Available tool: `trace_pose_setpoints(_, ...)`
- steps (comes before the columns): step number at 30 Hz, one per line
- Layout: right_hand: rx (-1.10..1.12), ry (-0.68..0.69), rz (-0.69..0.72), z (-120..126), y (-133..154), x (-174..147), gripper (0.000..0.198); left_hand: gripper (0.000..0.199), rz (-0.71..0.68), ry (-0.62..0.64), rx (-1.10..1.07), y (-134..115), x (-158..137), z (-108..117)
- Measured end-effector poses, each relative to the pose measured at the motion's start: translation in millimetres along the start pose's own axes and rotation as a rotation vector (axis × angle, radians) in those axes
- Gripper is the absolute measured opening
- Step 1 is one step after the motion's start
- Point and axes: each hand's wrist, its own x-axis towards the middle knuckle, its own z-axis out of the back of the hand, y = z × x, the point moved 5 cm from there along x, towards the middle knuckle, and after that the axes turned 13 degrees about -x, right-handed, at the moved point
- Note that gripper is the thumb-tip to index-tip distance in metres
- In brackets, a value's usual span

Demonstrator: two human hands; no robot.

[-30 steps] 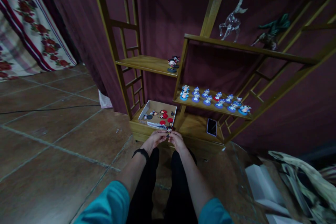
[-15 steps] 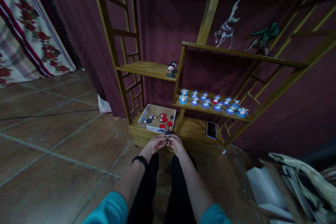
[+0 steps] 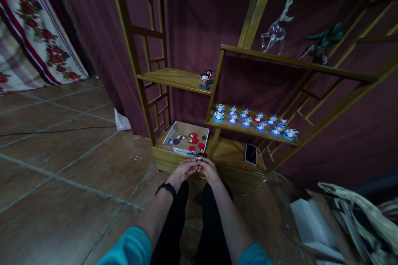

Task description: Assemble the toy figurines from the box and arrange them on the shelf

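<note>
A small dark-haired figurine (image 3: 199, 157) is held upright between my two hands, just in front of the shelf unit. My left hand (image 3: 186, 168) pinches it from the left, and my right hand (image 3: 207, 169) grips it from the right; the fingers hide its lower part. Right behind them, a shallow cardboard box (image 3: 169, 134) holds several loose figurine pieces and red and dark round bases. Two similar figurines (image 3: 204, 80) stand on dark bases at the right end of the left shelf (image 3: 174, 77), one behind the other.
Several blue and white figurines (image 3: 247, 121) stand in rows on the lower right shelf. Below lies a phone (image 3: 250, 154). A clear glass deer (image 3: 275, 35) and a green statue (image 3: 326, 43) occupy the upper shelf. A white box (image 3: 312, 223) and cloth lie on the floor at right.
The figurine between my hands has come more upright, its face and body now showing more. My view has shifted slightly; both hands stay almost in place.
</note>
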Motion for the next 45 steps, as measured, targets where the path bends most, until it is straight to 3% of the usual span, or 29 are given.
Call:
trace_pose_setpoints(8, -0.008, -0.073, -0.015, 0.5, -1.0, 0.8, 0.025, 0.017, 0.022, 0.008, 0.062, -3.2, -3.2, -1.7)
trace_pose_setpoints(19, -0.044, -0.053, 0.004, 0.3, 0.7, -1.6, 0.023, 0.016, 0.022, 0.015, 0.076, -2.9, -2.8, 0.6)
trace_pose_setpoints(28, -0.048, -0.06, -0.045, 2.6, 1.0, -3.3, 0.028, 0.011, -0.003, -0.062, 0.016, -3.9, -2.4, 4.3)
trace_pose_setpoints(45, -0.093, -0.056, -0.051, 4.5, -8.4, 5.3, 0.027, 0.009, -0.054, -0.042, 0.099, -4.2, -1.5, 2.6)
